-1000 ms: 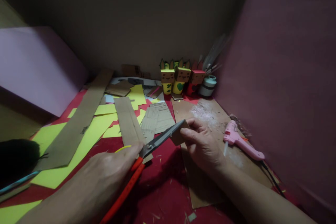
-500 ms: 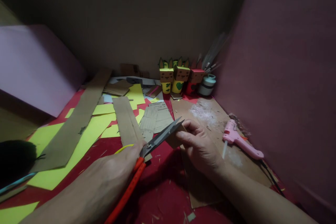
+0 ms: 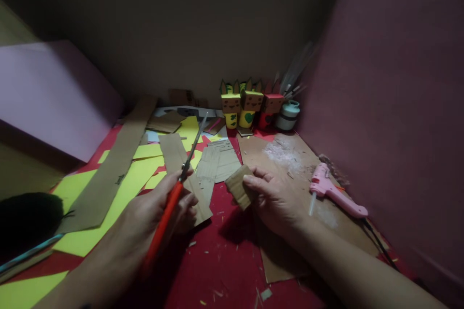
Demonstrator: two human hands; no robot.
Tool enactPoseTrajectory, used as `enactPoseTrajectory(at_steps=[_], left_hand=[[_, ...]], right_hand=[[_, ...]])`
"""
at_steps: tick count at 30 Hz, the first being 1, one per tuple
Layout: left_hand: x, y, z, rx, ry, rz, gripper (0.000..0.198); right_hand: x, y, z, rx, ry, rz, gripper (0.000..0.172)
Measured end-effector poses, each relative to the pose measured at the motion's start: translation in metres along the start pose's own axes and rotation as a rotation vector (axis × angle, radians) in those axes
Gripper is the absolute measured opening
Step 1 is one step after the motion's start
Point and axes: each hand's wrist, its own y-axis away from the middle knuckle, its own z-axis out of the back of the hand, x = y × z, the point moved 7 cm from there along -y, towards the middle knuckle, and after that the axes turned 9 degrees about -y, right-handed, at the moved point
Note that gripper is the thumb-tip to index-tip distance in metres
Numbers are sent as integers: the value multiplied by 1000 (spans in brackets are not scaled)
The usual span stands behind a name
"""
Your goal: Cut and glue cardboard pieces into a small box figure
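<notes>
My left hand (image 3: 168,207) is wrapped round a pair of scissors (image 3: 170,212) with red handles. Their blades look closed and point up and away from me. Between the thumb and fingers of my right hand (image 3: 273,195) is a small squarish piece of cardboard (image 3: 239,187), held above the red table surface (image 3: 217,260). The scissors and this piece are apart. Beneath my left hand lies a long cardboard strip (image 3: 176,149), partly covered by it.
A pink glue gun (image 3: 333,190) rests on a cardboard sheet (image 3: 268,256) at right. Box-headed paper figures (image 3: 250,106) stand at the back beside a pale green pot (image 3: 288,115). Yellow paper (image 3: 126,193) and another cardboard strip (image 3: 112,169) cover the left; a dark fuzzy object (image 3: 32,212) sits there.
The scissors have swung away from the cardboard piece, and their blades have come together. My left hand has drawn back leftward. My right hand has turned the piece flatter toward me.
</notes>
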Motion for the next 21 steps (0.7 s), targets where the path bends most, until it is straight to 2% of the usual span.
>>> enactPoseTrajectory(at_steps=[2, 5, 8, 11, 13, 15, 17, 18, 20, 21], left_hand=[[1, 0, -3, -33, 31, 121, 32], [-2, 4, -10, -46, -21, 194, 60], [-5, 4, -16, -37, -179, 102, 74], [-4, 1, -17, 18, -387, -20, 66], [-13, -1, -8, -34, -606, -180, 55], [-26, -4, 9, -137, -747, -289, 49], [-36, -9, 27, -234, -935, -339, 47], [-42, -12, 35, -303, -1160, -372, 44], [-40, -24, 44, -293, -1570, -346, 41], [-39, -29, 49, -277, -1624, -342, 40]], right_hand=[[-4, 1, -1, 0, -35, -57, 32], [-9, 2, -5, 28, -102, -179, 40], [-11, 3, -8, 68, -142, -236, 43], [-10, 2, -9, 96, -148, -225, 47], [-9, 2, -10, 117, -159, -220, 56], [-9, 4, -12, 141, -174, -226, 60], [-8, 5, -14, 168, -188, -228, 59], [-7, 6, -16, 179, -193, -228, 57], [-7, 8, -18, 201, -207, -232, 49], [-7, 9, -19, 208, -221, -230, 43]])
